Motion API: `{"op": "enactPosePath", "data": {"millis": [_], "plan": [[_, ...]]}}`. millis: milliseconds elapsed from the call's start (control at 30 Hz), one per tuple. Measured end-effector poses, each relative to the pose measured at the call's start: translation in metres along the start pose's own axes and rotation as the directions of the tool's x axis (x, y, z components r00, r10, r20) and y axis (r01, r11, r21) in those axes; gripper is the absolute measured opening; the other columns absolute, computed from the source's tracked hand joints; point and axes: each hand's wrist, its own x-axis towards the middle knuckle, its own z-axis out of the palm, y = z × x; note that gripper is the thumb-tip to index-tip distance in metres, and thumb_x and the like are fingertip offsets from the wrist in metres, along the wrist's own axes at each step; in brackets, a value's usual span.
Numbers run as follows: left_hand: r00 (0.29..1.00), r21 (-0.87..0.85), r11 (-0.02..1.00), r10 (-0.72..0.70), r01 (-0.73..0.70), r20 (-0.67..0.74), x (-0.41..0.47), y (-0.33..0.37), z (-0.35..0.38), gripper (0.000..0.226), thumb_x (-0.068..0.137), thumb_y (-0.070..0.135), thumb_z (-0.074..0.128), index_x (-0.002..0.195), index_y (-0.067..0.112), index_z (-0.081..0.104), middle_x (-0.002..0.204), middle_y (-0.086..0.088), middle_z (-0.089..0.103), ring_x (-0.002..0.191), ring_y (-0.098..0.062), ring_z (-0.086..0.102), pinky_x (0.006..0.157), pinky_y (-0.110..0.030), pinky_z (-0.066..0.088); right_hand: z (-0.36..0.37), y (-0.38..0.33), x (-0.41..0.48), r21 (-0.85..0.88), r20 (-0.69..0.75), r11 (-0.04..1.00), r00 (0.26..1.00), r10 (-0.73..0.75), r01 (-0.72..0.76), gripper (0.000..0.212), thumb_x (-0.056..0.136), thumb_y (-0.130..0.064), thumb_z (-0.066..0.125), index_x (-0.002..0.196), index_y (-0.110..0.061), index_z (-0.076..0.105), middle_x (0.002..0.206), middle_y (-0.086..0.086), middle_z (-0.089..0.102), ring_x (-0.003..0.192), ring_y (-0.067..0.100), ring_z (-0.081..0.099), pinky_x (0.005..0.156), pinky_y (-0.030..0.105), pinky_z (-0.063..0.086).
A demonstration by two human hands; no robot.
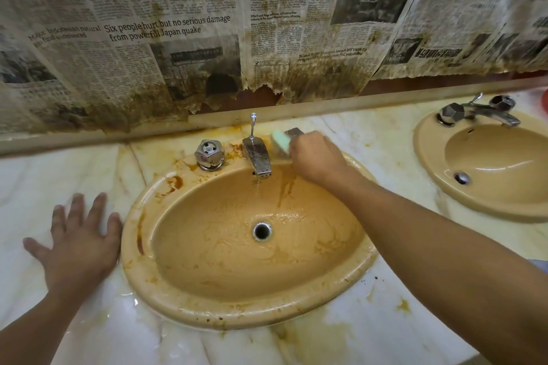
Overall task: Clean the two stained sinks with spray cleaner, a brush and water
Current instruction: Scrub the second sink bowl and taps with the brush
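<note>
At centre frame the right hand (pixel 317 157) curls its fingers round a green brush (pixel 281 142) on the back rim of the stained sink (pixel 142 246), just right of the running tap (pixel 258 157); the left hand (pixel 80 243) lies flat on the counter (pixel 44 187) at lower left, fingers spread wide; the 2nd sink (pixel 430 163) sits at the right edge; newspaper (pixel 178 38) above reads "Six people hurt but no serious damage from powerful Japan quake" and "Asean on energy security".

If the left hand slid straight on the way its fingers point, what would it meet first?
Probably the raised ledge under the newspaper, after bare countertop. The left hand lies flat beside the sink, fingers aimed past its rim, though depth is unclear.
</note>
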Motion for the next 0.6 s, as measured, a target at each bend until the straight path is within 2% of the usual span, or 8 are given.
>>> {"op": "enactPosePath", "data": {"millis": [67, 100, 233, 300, 400, 467, 533, 600], "plan": [[1.000, -0.006, 1.000, 0.007, -0.008, -0.020, 0.000, -0.002, 0.001, 0.072, 0.098, 0.067, 0.020, 0.160, 0.032, 0.031, 0.173, 0.003, 0.014, 0.160, -0.023, 0.003, 0.120, -0.074, 0.008, 0.011, 0.001, -0.015, -0.041, 0.063, 0.999, 0.998, -0.021, 0.024, 0.021, 0.098, -0.014, 0.052, 0.109, -0.008, 0.068, 0.084, 0.007, 0.055, 0.064, 0.023, 0.051, 0.049, 0.029, 0.031], [1.000, -0.005, 1.000, 0.014, -0.015, -0.020, 0.000, -0.003, 0.002, 0.072, 0.098, 0.067, 0.021, 0.160, 0.032, 0.031, 0.173, 0.003, 0.014, 0.160, -0.024, 0.004, 0.120, -0.075, 0.009, 0.016, 0.004, -0.021, -0.039, 0.050, 0.999, 0.999, -0.009, 0.011, 0.021, 0.098, -0.014, 0.051, 0.106, -0.007, 0.069, 0.084, 0.006, 0.056, 0.063, 0.022, 0.051, 0.047, 0.029, 0.029], [1.000, 0.002, 1.000, -0.003, 0.003, -0.014, 0.003, -0.002, 0.001, 0.064, 0.101, 0.066, 0.022, 0.160, 0.041, 0.024, 0.173, 0.004, 0.013, 0.159, -0.025, 0.005, 0.121, -0.074, 0.009, 0.018, 0.002, -0.029, 0.027, -0.131, 1.000, 0.991, 0.009, -0.005, 0.023, 0.104, -0.020, 0.049, 0.099, -0.010, 0.069, 0.077, 0.001, 0.053, 0.061, 0.021, 0.049, 0.046, 0.028, 0.025], [0.999, 0.029, 0.999, -0.027, 0.028, -0.035, 0.000, 0.002, 0.000, 0.058, 0.105, 0.062, 0.024, 0.160, 0.045, 0.020, 0.173, 0.006, 0.011, 0.159, -0.023, 0.004, 0.118, -0.074, 0.005, 0.006, 0.001, -0.015, 0.022, -0.187, 0.997, 0.979, 0.083, -0.081, 0.023, 0.103, -0.021, 0.048, 0.095, -0.012, 0.068, 0.078, 0.002, 0.052, 0.067, 0.026, 0.053, 0.051, 0.029, 0.029], [0.999, 0.038, 0.999, -0.023, 0.025, -0.044, -0.002, 0.003, 0.000, 0.057, 0.105, 0.062, 0.023, 0.160, 0.047, 0.019, 0.173, 0.007, 0.010, 0.159, -0.022, 0.004, 0.116, -0.075, 0.005, -0.010, -0.002, 0.013, -0.006, -0.167, 0.985, 0.971, 0.172, -0.175, 0.018, 0.099, -0.017, 0.053, 0.097, -0.010, 0.070, 0.080, 0.005, 0.054, 0.069, 0.029, 0.052, 0.052, 0.029, 0.031], [0.999, 0.041, 0.999, -0.025, 0.027, -0.044, -0.001, 0.002, 0.000, 0.058, 0.104, 0.062, 0.022, 0.160, 0.047, 0.019, 0.173, 0.008, 0.009, 0.159, -0.022, 0.004, 0.116, -0.075, 0.005, -0.015, -0.010, 0.020, -0.091, -0.102, 0.991, 0.991, 0.090, -0.100, 0.017, 0.099, -0.016, 0.054, 0.100, -0.007, 0.069, 0.081, 0.006, 0.052, 0.069, 0.027, 0.051, 0.052, 0.028, 0.032], [0.999, 0.042, 0.999, -0.025, 0.027, -0.047, -0.001, 0.002, 0.000, 0.058, 0.104, 0.063, 0.022, 0.160, 0.047, 0.019, 0.173, 0.008, 0.009, 0.160, -0.022, 0.004, 0.116, -0.075, 0.005, -0.018, -0.018, 0.016, -0.203, -0.014, 0.979, 1.000, -0.024, 0.020, 0.017, 0.099, -0.014, 0.052, 0.104, -0.006, 0.067, 0.083, 0.007, 0.049, 0.072, 0.028, 0.050, 0.059, 0.032, 0.038], [0.999, 0.035, 0.999, -0.027, 0.028, -0.038, -0.001, 0.002, -0.001, 0.058, 0.105, 0.063, 0.023, 0.160, 0.047, 0.019, 0.173, 0.008, 0.009, 0.160, -0.022, 0.004, 0.116, -0.075, 0.005, -0.022, -0.020, 0.010, -0.266, 0.064, 0.957, 0.993, -0.102, 0.116, 0.011, 0.096, -0.007, 0.051, 0.098, -0.008, 0.061, 0.079, 0.007, 0.044, 0.075, 0.029, 0.048, 0.064, 0.035, 0.039]]}}
